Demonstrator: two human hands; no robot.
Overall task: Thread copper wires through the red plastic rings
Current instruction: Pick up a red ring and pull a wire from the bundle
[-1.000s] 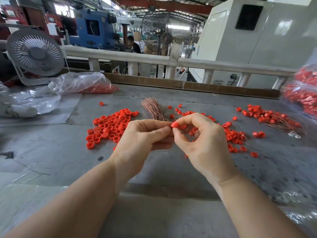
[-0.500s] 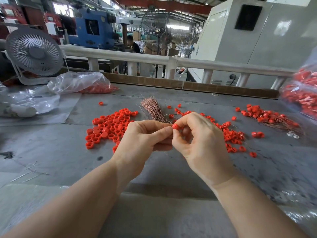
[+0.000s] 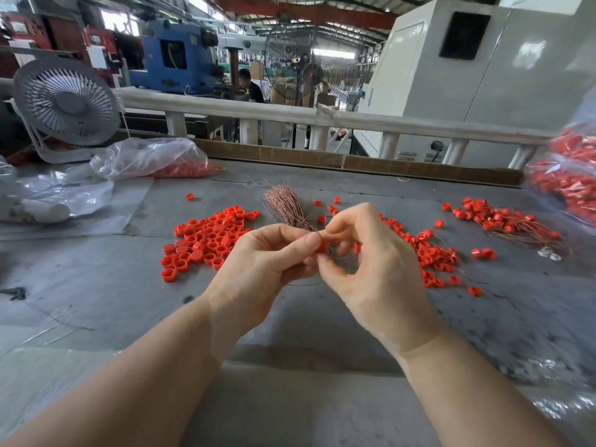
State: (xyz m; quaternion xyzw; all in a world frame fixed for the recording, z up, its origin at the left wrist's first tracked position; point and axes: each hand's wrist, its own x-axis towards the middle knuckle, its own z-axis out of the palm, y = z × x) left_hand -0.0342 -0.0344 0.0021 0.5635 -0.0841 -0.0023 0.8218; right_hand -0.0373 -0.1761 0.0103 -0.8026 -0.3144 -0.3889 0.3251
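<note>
My left hand (image 3: 261, 269) and my right hand (image 3: 371, 272) meet above the grey table (image 3: 96, 285). Between their fingertips sits one red plastic ring (image 3: 321, 246), mostly hidden; both hands pinch it. A thin copper wire (image 3: 309, 283) loops below the fingers. Behind the hands lies a bundle of copper wires (image 3: 288, 206). A pile of loose red rings (image 3: 206, 241) spreads to the left. More red rings (image 3: 432, 256) lie right of my right hand. Rings with wires through them (image 3: 503, 221) lie at the far right.
A white desk fan (image 3: 66, 101) stands at the back left. Clear plastic bags (image 3: 145, 158) holding red rings lie beside it. Another bag of red parts (image 3: 571, 179) sits at the right edge. A white rail (image 3: 322, 119) and cardboard strip border the table's far side.
The ring, plainly visible in my right fingertips a second ago, is now nearly covered as my left thumb and fingers closed on it. Both hands stayed in place.
</note>
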